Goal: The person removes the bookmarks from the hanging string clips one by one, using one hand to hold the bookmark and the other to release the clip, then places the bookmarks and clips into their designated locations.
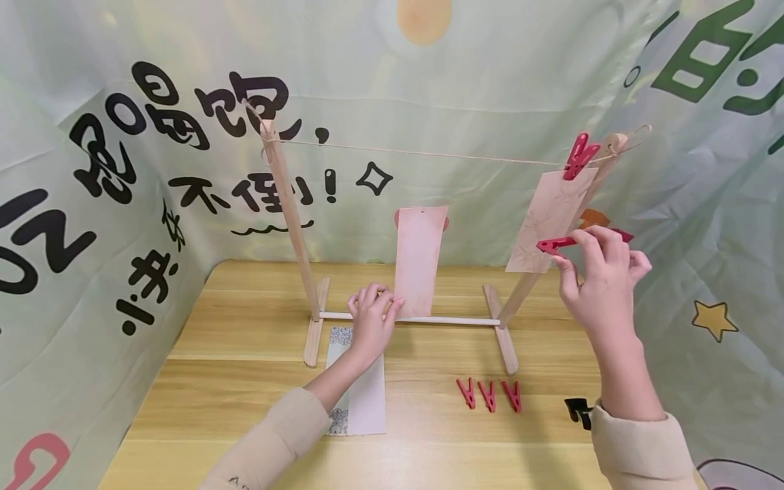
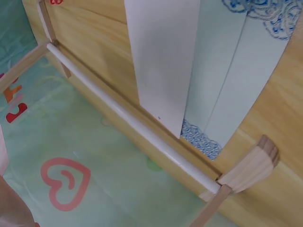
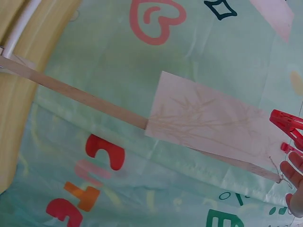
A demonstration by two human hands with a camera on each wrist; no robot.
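Note:
My left hand (image 1: 373, 321) pinches the lower left edge of a pale pink card (image 1: 421, 262), held upright beneath the string (image 1: 422, 154). A small hole shows near the card's top. At the right, my right hand (image 1: 603, 286) holds a red clothespin (image 1: 556, 243) between thumb and fingers, in front of a hanging card (image 1: 545, 214). A second red clothespin (image 1: 578, 158) clips that card to the string by the right post. Bamboo drawing shows on the hanging card (image 3: 203, 113) in the right wrist view. Only part of my left hand (image 2: 14, 205) shows in the left wrist view.
Wooden posts (image 1: 288, 218) on feet, joined by a white rod (image 1: 453, 320), carry the string. Blue-patterned paper (image 1: 338, 347) and a white card (image 1: 367, 395) lie at the front left. Three red clothespins (image 1: 488, 396) lie front right, near a black object (image 1: 578, 412).

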